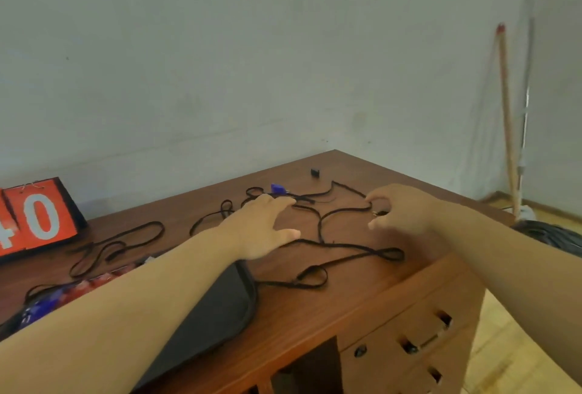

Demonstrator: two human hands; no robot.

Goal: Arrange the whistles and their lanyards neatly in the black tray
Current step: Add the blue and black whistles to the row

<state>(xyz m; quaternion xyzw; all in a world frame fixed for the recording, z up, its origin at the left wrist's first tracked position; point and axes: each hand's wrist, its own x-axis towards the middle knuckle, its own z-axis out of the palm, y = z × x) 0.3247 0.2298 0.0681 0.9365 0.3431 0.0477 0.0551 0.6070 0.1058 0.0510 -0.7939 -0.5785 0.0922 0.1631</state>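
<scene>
Black lanyards [343, 247] sprawl tangled across the brown desk [315, 308]. A blue whistle [277, 188] lies at the back on one cord, and a small black whistle [315, 172] sits alone beyond it. My left hand [264, 223] reaches over the cords just short of the blue whistle, fingers straight, holding nothing. My right hand [400, 207] hovers over a cord loop with thumb and forefinger curved and apart; a small metal clip [378, 213] lies between them. The black tray [226, 311] lies under my left forearm. Red whistles [94, 283] and blue whistles [37, 311] lie at its left end.
An orange flip scoreboard [34, 220] showing 40 stands at the desk's back left. Desk drawers [409, 346] face front right. Two poles [507, 116] lean in the wall corner, above a dark coil [551, 236] on the floor.
</scene>
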